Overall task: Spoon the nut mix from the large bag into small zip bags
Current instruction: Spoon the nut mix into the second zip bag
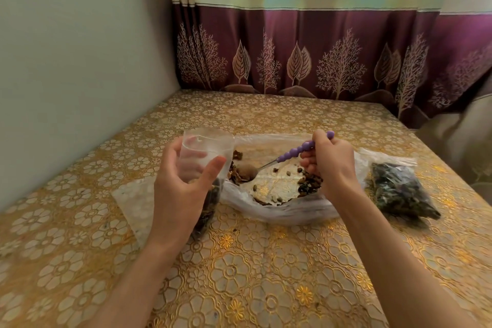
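Nut mix (308, 184) lies just beside right hand (328, 165), seemingly touching.

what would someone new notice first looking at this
Mid-table, the right hand dips a purple-handled spoon into the large bag of nut mix. Beside it the left hand holds a small zip bag upright, and a filled bag lies at the right.
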The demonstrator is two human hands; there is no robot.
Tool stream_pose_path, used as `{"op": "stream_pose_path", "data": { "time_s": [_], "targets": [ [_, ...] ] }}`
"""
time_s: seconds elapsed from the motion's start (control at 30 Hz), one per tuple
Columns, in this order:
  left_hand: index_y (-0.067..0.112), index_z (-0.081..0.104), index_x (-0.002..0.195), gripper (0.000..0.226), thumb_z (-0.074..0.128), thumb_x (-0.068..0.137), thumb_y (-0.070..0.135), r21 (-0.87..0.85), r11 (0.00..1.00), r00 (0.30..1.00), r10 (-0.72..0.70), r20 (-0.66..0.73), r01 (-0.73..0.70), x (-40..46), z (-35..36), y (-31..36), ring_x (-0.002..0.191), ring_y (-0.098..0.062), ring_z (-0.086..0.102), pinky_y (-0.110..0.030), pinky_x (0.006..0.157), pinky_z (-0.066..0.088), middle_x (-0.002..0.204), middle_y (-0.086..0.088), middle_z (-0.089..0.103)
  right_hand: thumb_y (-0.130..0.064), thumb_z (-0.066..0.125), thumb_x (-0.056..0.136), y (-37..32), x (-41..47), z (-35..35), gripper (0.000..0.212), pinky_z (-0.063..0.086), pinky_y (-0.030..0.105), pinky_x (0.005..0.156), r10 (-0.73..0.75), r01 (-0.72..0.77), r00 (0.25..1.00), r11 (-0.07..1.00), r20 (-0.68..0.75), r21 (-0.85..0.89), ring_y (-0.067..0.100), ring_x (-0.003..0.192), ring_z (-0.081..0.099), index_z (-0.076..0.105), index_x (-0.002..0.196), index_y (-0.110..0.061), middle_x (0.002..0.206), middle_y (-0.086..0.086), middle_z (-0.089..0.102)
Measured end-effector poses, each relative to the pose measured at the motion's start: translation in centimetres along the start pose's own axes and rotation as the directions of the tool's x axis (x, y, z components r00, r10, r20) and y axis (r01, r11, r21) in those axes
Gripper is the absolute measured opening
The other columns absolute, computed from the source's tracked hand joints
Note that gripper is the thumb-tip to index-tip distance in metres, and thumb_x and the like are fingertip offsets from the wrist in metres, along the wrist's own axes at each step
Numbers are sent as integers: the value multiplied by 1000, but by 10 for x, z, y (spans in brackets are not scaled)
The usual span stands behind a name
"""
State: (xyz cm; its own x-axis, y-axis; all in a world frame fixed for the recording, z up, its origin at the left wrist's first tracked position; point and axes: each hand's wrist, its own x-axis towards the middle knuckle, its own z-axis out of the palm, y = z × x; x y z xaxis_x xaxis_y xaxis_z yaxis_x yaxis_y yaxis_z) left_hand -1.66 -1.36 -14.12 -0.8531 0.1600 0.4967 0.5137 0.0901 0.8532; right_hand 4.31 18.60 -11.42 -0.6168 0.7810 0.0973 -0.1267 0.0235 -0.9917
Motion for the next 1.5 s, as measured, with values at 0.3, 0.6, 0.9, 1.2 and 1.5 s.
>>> {"op": "stream_pose_path", "data": {
  "time_s": [0.3,0.6,0.9,1.2,1.5],
  "targets": [
    [20,43,130,83,63,61,61,5,1000,998,-16,53,16,-2,4,-1,81,1,63,-23,73,50,98,10,63,-9,43,92,-19,-6,-1,24,39,17,38,-128,144,984,981,-127,126,8,41,51,58,73,-5,48,-2,63],
    [24,42,129,80,63,62,63,-26,999,998,-28,52,30,-3,5,-5,87,2,63,-15,73,45,99,12,67,-7,44,91,-38,-25,13,24,42,21,39,-326,335,942,917,-74,215,11,42,53,58,72,-3,51,1,62],
    [33,42,123,75,65,57,64,-74,995,998,-60,25,62,-2,4,-6,87,21,54,1,64,42,104,20,57,-2,41,88,-36,-43,29,18,46,24,39,-565,533,800,824,203,193,16,43,57,55,79,5,59,-2,70],
    [30,43,126,76,64,61,65,-62,995,997,-80,-8,80,-2,3,-8,88,9,59,-24,77,48,94,25,62,-5,44,94,-28,-28,23,21,45,22,42,-386,368,922,866,-15,337,13,46,56,58,78,-1,57,4,63],
    [29,43,125,71,62,65,63,-81,995,998,-53,-37,50,-1,0,-4,84,7,62,-18,73,43,94,28,63,-11,47,92,5,-6,8,18,41,16,38,-383,376,916,923,-118,-79,4,39,54,55,76,-10,48,-11,63]
  ]
}}
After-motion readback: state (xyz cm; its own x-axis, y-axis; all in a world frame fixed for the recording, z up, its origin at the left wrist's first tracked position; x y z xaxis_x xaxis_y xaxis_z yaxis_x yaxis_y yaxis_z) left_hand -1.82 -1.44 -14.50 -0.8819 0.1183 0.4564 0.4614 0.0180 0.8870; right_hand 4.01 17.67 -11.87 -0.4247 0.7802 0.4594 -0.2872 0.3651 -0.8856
